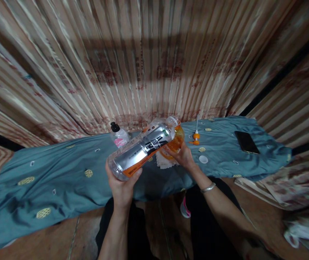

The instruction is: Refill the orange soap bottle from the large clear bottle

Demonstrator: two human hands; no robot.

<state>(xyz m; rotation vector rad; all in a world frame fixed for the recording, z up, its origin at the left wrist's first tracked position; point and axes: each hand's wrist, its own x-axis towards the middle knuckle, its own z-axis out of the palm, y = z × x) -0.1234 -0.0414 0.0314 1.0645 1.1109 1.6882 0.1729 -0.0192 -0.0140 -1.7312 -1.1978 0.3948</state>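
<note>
The left hand (123, 185) curls its fingers round the base of a clear bottle (140, 152), tilted above the blue-green cloth (70, 187), its neck near an orange bottle (178, 139) that the right hand (183, 157) clasps, fingers wrapped round it. Farther right lies an orange pump (196, 136); beyond hangs a striped curtain (149, 54).

Clear bottle (116, 168), silver-and-orange label (134, 158); amber bottle (178, 139); teal cloth (68, 162), yellow spots (88, 173); striped beige curtain (143, 21); orange pump (196, 136)
</note>
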